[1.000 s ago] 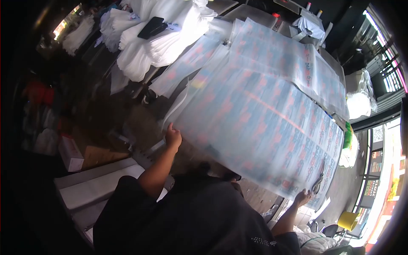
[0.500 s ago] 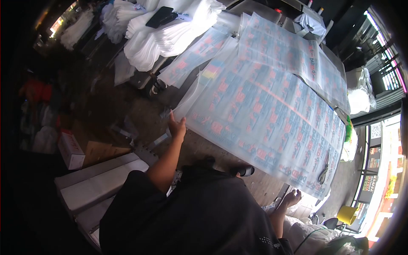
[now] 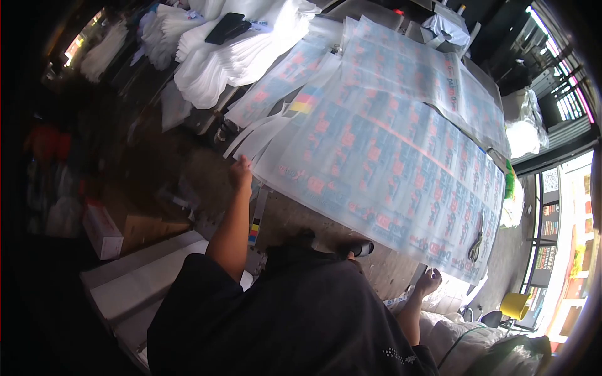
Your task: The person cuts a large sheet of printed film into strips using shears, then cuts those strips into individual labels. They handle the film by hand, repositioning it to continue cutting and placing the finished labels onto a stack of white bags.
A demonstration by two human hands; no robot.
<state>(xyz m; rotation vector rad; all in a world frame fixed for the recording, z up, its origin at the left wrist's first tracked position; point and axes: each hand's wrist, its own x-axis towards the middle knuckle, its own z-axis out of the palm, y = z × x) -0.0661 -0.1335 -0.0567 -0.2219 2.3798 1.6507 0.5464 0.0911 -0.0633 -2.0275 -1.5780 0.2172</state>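
A large translucent sheet (image 3: 376, 169), printed in pale blue and red lettering, covers the table in front of me. My left hand (image 3: 241, 170) is closed on a narrow white strip (image 3: 266, 123) at the sheet's left edge, where the strip curves away from it. Below that hand hangs a length with yellow, red and blue patches (image 3: 254, 230). At the near right corner, my right hand (image 3: 429, 282) has its fingers pinched at the sheet's front edge. Scissors (image 3: 476, 247) lie on the sheet close to that corner.
Stacked white sheets (image 3: 219, 59) with a black phone (image 3: 227, 28) on top stand at the back left. Cartons (image 3: 103, 232) sit on the floor at left. White bundles (image 3: 448, 332) lie at my right, near a yellow chair (image 3: 515, 306).
My left hand has risen a little and moved left, and the white strip now bows away from the sheet. My right hand has shifted slightly up and left along the front edge.
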